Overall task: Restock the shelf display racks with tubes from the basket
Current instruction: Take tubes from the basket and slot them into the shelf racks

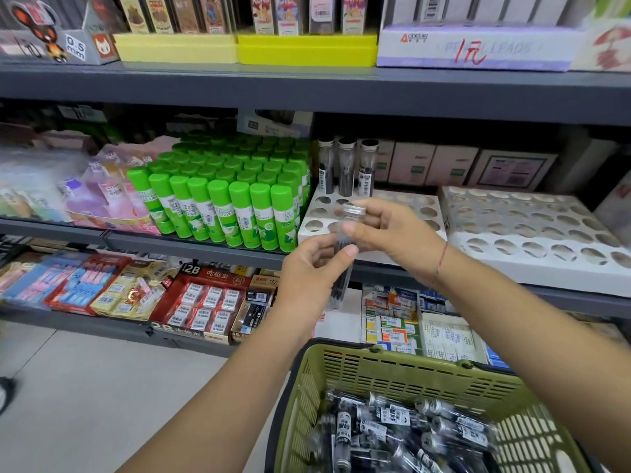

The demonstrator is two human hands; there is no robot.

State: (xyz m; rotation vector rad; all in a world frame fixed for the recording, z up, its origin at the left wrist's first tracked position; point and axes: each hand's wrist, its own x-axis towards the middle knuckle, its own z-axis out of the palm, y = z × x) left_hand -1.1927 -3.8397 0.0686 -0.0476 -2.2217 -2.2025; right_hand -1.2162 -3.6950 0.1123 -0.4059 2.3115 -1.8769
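Fingers (346, 252) of the left hand (316, 264) and right hand (392, 230) cover the middle of the held tube (341, 285), label unreadable. The near rack (316, 213) loses its front holes behind them. Down below, the basket (409, 361) is cut off at the bottom edge and its loose tubes (454, 428) are a blur. The far rack (532, 240) runs off the right edge.

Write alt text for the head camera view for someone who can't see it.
The left hand and right hand hold a clear, silver-capped tube before a white holed rack where three tubes stand. Below, a green basket holds more tubes; green glue sticks stand left of the rack.
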